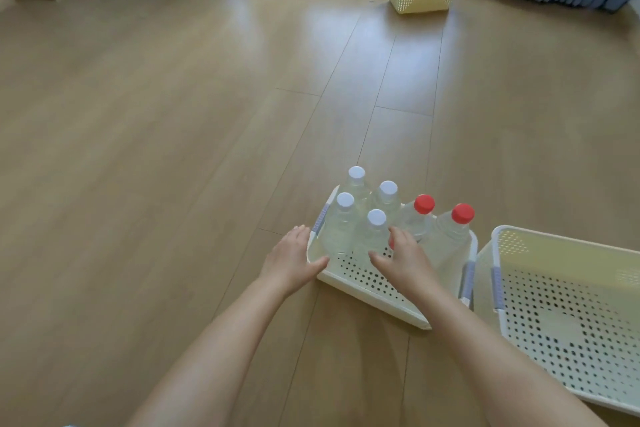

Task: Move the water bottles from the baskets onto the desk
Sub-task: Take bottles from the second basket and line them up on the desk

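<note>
While left hand [294,258] rests spread on white basket [377,282] corner, right hand [403,258] hovers spread; full white-capped bottles [372,236] likely heavy, slick: grasp mid-body.

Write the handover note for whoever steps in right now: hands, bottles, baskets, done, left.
Left hand: open, at the near left corner of the bottle basket.
Right hand: open, reaching in among the bottles, gripping none.
Bottles: four white-capped bottles and two red-capped bottles stand upright in that basket on the floor.
Second basket beside it shows no bottles.
Done: cannot tell; no desk in view.
Left: all six bottles.
</note>
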### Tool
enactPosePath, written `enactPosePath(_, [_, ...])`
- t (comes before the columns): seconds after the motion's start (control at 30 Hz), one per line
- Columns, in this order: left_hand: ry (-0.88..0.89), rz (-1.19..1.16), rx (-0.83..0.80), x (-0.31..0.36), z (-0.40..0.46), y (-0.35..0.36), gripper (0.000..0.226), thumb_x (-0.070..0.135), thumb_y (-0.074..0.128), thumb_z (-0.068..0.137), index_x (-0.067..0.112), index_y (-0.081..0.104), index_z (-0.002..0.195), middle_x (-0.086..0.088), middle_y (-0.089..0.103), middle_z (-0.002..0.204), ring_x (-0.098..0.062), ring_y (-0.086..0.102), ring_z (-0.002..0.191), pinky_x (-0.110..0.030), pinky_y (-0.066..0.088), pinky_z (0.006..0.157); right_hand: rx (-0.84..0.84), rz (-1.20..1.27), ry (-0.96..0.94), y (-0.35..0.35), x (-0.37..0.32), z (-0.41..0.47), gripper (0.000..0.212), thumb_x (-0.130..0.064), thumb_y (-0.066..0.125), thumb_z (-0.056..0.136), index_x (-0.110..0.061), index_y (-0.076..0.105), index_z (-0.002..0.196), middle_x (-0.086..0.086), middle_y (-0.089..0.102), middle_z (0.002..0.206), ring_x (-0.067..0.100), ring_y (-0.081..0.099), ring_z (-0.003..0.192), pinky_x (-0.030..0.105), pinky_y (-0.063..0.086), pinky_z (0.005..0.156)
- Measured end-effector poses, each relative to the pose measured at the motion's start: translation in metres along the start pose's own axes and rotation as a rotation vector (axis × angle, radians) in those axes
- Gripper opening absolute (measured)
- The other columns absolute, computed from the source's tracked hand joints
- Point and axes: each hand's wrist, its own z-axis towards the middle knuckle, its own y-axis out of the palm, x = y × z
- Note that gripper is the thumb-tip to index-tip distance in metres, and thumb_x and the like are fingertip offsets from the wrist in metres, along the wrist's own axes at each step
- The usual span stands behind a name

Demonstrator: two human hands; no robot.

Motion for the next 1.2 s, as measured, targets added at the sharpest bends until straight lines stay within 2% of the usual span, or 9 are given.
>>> enactPosePath(0.13, [-0.055,-0.243,0.041,0.001,0.030,0.013,0.082,0.038,0.067,0.083,0.016,0.023,0.148,0.001,0.023,0.156,-0.014,0.022,0.143,-0.029,0.023,0.113,0.040,0.112,0.019,0.016,0.009,0.015,0.077,-0.034,0.069,0.081,-0.011,0.029,0.143,0.005,0.043,0.138,0.021,0.042,0.128,0.036,0.039,0.103])
enactPosePath(0.33, [-0.023,-0.413,-0.014,0.013,0.068,0.017,0.091,0.015,0.077,0.074,0.019,0.023,0.148,0.003,0.030,0.150,-0.014,0.030,0.137,-0.017,0.023,0.097,0.063,0.183,0.025,0.030,0.021,0.032,0.087,-0.032,0.076,0.075,-0.016,0.026,0.144,0.000,0.038,0.146,0.019,0.039,0.133,0.036,0.039,0.103])
enactPosePath(0.43, [-0.025,-0.515,-0.063,0.012,0.085,0.022,0.101,0.013,0.081,0.067,0.025,0.023,0.148,0.006,0.034,0.148,-0.016,0.034,0.137,-0.029,0.028,0.112,0.063,0.232,0.050,0.030,0.024,0.039,0.085,-0.031,0.078,0.074,-0.018,0.026,0.140,0.001,0.042,0.142,0.019,0.042,0.130,0.033,0.040,0.097])
enactPosePath(0.5, [-0.011,-0.556,-0.090,0.011,0.093,0.026,0.102,0.011,0.082,0.064,0.029,0.025,0.148,0.006,0.040,0.147,-0.015,0.037,0.135,-0.038,0.034,0.112,0.064,0.232,0.065,0.031,0.025,0.044,0.082,-0.032,0.078,0.074,-0.018,0.028,0.137,0.001,0.046,0.138,0.020,0.046,0.125,0.032,0.043,0.091])
enactPosePath(0.67, [0.004,-0.650,-0.058,0.005,0.098,0.039,0.094,0.004,0.078,0.068,0.027,0.030,0.146,0.004,0.046,0.141,-0.014,0.043,0.129,-0.035,0.039,0.107,0.093,0.200,0.040,0.035,0.027,0.047,0.061,-0.032,0.075,0.076,-0.020,0.041,0.125,-0.005,0.055,0.125,0.018,0.052,0.115,0.029,0.043,0.080])
enactPosePath(0.8, [0.005,-0.665,-0.014,0.003,0.098,0.043,0.091,0.006,0.081,0.066,0.030,0.037,0.142,0.004,0.056,0.131,-0.016,0.051,0.121,-0.037,0.044,0.103,0.111,0.212,0.024,0.035,0.030,0.047,0.073,-0.037,0.076,0.073,-0.019,0.041,0.135,-0.006,0.053,0.131,0.015,0.049,0.121,0.031,0.044,0.093])
enactPosePath(1.0, [-0.060,-0.670,0.088,0.003,0.086,0.045,0.091,0.021,0.087,0.059,0.029,0.044,0.138,0.010,0.060,0.126,-0.014,0.053,0.118,-0.029,0.043,0.100,0.094,0.315,0.051,0.032,0.031,0.037,0.076,-0.035,0.079,0.072,-0.020,0.040,0.136,-0.007,0.053,0.128,0.015,0.046,0.122,0.028,0.041,0.094])
enactPosePath(1.1, [-0.043,-0.735,0.088,0.000,0.074,0.031,0.075,0.023,0.089,0.055,0.031,0.056,0.121,0.014,0.066,0.112,-0.012,0.059,0.110,-0.030,0.048,0.094,0.082,0.409,0.045,0.024,0.031,0.027,0.061,-0.029,0.079,0.074,-0.021,0.045,0.123,-0.010,0.051,0.114,0.011,0.046,0.114,0.024,0.036,0.087])
enactPosePath(1.2, [0.001,-0.837,0.074,-0.002,0.059,0.005,0.054,0.012,0.086,0.061,0.030,0.061,0.105,0.013,0.069,0.098,-0.008,0.064,0.095,-0.021,0.053,0.080,0.101,0.558,0.097,0.015,0.031,0.017,0.054,-0.032,0.081,0.070,-0.020,0.049,0.111,-0.005,0.058,0.112,0.015,0.052,0.111,0.031,0.043,0.088])
